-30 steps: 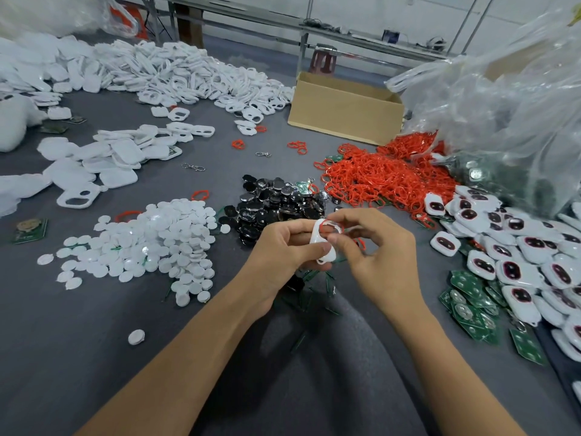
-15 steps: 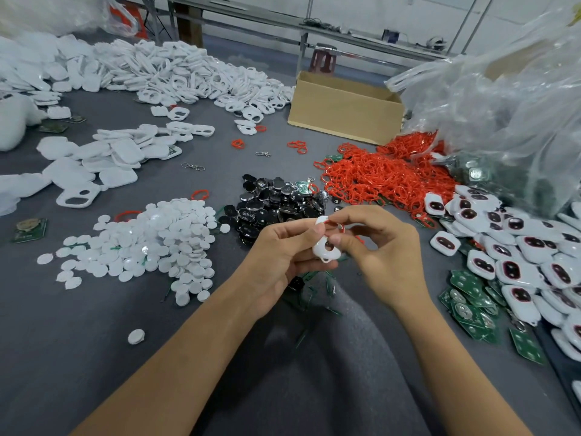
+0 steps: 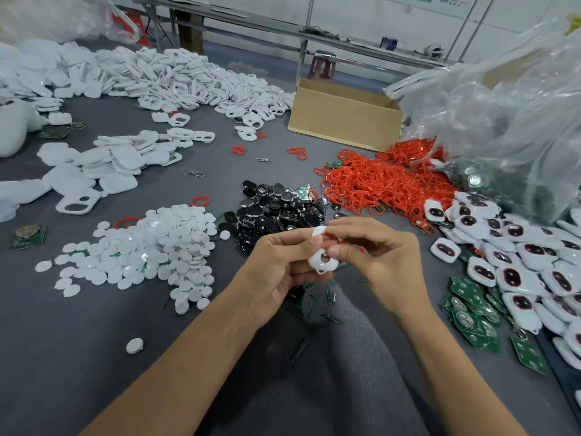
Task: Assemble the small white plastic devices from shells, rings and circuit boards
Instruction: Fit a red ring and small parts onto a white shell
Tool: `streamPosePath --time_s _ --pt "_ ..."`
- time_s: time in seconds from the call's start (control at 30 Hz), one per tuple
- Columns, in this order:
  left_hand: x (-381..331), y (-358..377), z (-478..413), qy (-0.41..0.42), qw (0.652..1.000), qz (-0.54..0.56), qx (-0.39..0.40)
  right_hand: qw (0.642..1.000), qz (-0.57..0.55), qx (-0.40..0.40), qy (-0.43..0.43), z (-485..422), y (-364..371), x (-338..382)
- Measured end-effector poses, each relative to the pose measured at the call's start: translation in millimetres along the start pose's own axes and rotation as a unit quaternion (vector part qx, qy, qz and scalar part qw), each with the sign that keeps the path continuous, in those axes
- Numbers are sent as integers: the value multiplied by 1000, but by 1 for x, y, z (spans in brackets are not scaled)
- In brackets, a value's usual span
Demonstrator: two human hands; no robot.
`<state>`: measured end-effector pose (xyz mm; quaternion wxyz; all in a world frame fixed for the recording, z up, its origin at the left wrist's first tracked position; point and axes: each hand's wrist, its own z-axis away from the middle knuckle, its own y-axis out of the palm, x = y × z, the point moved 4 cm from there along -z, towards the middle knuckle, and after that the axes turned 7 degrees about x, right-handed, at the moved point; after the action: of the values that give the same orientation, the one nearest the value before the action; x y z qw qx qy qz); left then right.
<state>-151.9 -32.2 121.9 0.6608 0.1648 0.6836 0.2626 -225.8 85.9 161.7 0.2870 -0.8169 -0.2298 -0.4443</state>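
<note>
Grips small white plastic shell with oval cut-outs (image 3: 321, 259) in left hand (image 3: 276, 272), fingers curled, thumb across top. Pinches its right edge with right hand (image 3: 388, 262), thumb and forefinger tips. Reaches in with bare forearms converging from below.

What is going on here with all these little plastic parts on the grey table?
A person is assembling by hand. The left hand holds a small white plastic shell above the grey table, while the right hand pinches a thin red ring against its top edge, apparently fitting it in. Heaps of loose red rings, white round discs and green circuit boards lie around. White shells with red-rimmed openings are piled at the right.
</note>
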Motion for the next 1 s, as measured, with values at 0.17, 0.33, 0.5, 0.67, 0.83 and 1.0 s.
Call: streamPosePath --time_s 0.17,0.33,0.5,0.67,0.83,1.0 --pt "0 2 1 42 997 -50 -38 999 31 -22 -6 1 0 -4" --pt "-1 3 2 83 988 -107 -74 991 115 -46 -54 4 4 -7" --pt "-2 4 1 98 987 -95 -90 951 275 -42 -135 8 12 -6" --pt "-6 2 1 109 985 -103 -88 990 131 -19 -49 6 14 -7" --pt "-10 2 1 129 968 -194 -96 994 -75 -22 82 4 11 -17" --pt "-6 7 1 142 956 -242 -89 989 -98 8 111 5 14 -21"
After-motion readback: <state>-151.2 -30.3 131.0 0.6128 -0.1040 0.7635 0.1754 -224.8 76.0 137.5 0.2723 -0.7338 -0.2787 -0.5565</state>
